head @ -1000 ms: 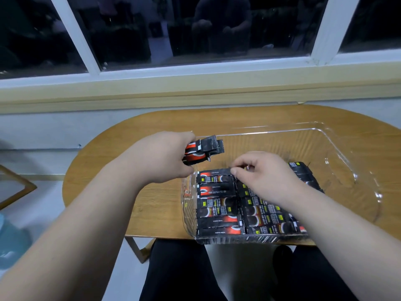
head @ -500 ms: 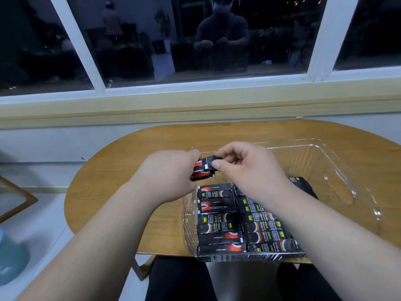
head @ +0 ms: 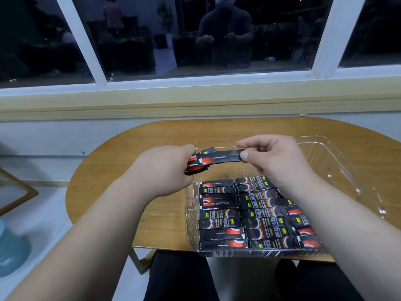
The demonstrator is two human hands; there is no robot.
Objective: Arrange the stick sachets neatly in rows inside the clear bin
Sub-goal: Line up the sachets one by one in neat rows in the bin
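Fingers [head: 245, 155] of right hand [head: 280, 161] pinch sachet [head: 225, 157]; left hand [head: 165, 168] grips supply bundle [head: 196, 166]; rows [head: 238, 216] fill 6 o'clock half of bin [head: 338, 166].

Light is dim and cool; the table [head: 130, 161] is lit evenly. The window glass [head: 217, 40] at 12 o'clock is recorded as dark and mirror-like, with small light points toward 1 o'clock. Glare streaks are noted on the clear bin [head: 355, 190] wall at 3 o'clock. Print on the stick sachets [head: 219, 216] is rendered soft. The sill [head: 195, 101] is bowed by the lens; the blue object [head: 10, 253] at 8 o'clock is blurred.
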